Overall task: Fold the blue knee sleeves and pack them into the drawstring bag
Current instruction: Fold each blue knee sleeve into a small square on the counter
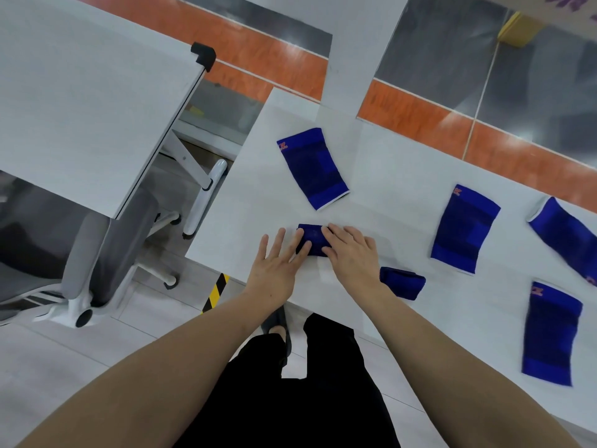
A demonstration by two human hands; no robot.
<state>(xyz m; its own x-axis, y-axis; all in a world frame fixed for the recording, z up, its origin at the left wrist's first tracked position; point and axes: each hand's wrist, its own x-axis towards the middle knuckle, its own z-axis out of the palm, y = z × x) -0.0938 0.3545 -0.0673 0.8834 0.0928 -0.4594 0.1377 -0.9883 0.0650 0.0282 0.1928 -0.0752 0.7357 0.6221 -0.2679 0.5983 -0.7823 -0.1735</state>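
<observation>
- Your left hand lay flat with fingers straight and spread, its fingertips pressing the left end of the folded sleeve; this was likely to hold the fold down.
- Your right hand rested flat on the right end, fingers straight and gripping nothing.
- That folded sleeve sat near the table edge closest to you; a second folded one lay just right of it.
- Four flat sleeves lay beyond and to its right, presumably awaiting folding.
- No drawstring bag was in view; your hands hid much of the fold.
</observation>
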